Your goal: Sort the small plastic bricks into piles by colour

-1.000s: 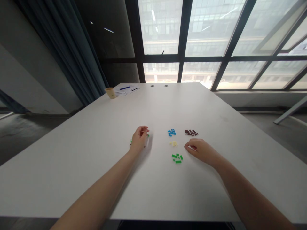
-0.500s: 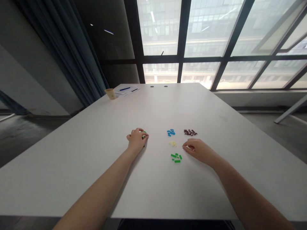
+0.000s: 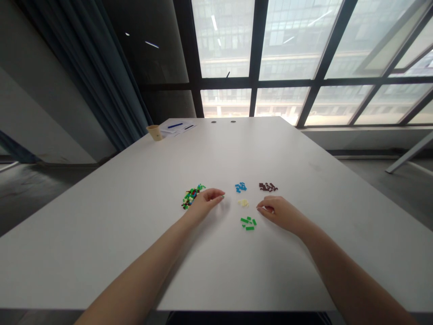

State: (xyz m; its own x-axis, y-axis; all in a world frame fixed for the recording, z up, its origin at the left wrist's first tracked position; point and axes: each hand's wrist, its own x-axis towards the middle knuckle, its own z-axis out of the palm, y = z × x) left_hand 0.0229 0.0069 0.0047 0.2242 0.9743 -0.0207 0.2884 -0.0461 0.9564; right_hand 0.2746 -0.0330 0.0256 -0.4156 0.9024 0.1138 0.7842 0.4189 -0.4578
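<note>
A mixed heap of small toy building bricks (image 3: 190, 197), green, yellow, red and dark, lies on the white table. My left hand (image 3: 205, 201) is just right of this heap, thumb and finger pinched on a tiny brick with a speck of green showing. My right hand (image 3: 278, 210) rests on the table with its fingertips pinched; what they hold, if anything, is too small to make out. Between the hands are pale yellow bricks (image 3: 243, 203), with green bricks (image 3: 249, 228) nearer me. Blue bricks (image 3: 240, 187) and dark brown bricks (image 3: 267, 187) lie farther back.
The white table (image 3: 209, 153) stretches away to tall windows. A paper cup (image 3: 155, 133) stands at its far left edge, beside papers (image 3: 182, 129) with a blue pen (image 3: 175, 125). Two dark round discs lie near the far edge.
My left hand has moved right, off the mixed heap, with a tiny brick between its fingertips, and the heap is uncovered. My right hand has stayed in place.
</note>
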